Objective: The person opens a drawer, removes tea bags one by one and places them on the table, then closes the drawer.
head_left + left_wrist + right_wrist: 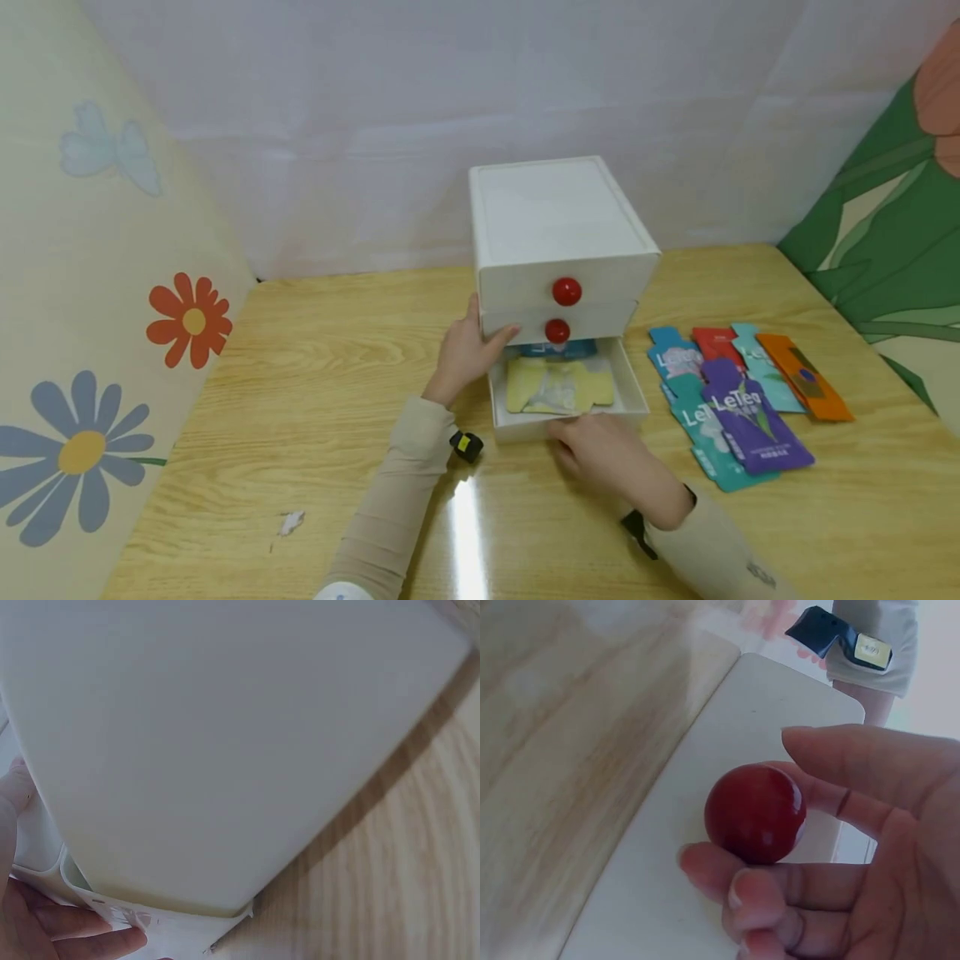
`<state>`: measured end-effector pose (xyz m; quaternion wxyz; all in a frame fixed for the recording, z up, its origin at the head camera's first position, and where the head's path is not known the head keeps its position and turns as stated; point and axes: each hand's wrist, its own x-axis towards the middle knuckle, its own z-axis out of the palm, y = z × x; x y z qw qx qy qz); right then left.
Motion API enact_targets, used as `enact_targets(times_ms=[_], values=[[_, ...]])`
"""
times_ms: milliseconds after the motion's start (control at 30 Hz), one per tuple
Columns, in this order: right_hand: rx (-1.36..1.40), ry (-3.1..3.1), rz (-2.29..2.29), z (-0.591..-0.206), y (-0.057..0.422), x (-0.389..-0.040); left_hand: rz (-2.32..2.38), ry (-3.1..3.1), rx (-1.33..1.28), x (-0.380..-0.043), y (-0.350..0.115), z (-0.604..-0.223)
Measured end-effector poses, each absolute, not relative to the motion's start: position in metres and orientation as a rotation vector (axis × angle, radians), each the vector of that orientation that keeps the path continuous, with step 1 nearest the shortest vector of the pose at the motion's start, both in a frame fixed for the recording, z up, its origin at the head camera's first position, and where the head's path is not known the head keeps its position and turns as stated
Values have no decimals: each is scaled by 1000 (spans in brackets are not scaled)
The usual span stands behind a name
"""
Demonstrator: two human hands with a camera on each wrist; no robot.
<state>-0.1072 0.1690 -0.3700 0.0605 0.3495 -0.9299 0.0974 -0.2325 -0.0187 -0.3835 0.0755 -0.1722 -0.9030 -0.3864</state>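
A white three-drawer box (562, 208) stands on the wooden table with its bottom drawer (517, 432) pulled out. Inside that drawer lie a yellow packet (558, 387) and, partly hidden behind it, a blue packet (581, 348). My right hand (607, 454) is at the drawer's front, its fingers curled around the red knob (754, 814); the thumb stands apart from the knob in the right wrist view. My left hand (467, 358) rests against the box's left front corner, thumb across the middle drawer's front and fingers along the side.
Right of the box lie several drink-style pouches: a purple pouch (750, 417), an orange pouch (806, 379), a red pouch (717, 343) and blue and teal ones. Red knobs (566, 292) mark the upper drawers. A pale torn patch (291, 522) shows at the table's left front.
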Motion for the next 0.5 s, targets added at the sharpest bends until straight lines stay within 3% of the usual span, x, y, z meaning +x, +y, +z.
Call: enact_targets(times_ms=[500], values=[[1048,-2900,312,-368,172,-90,-1153,-2716,-507,-231,-18,-382]])
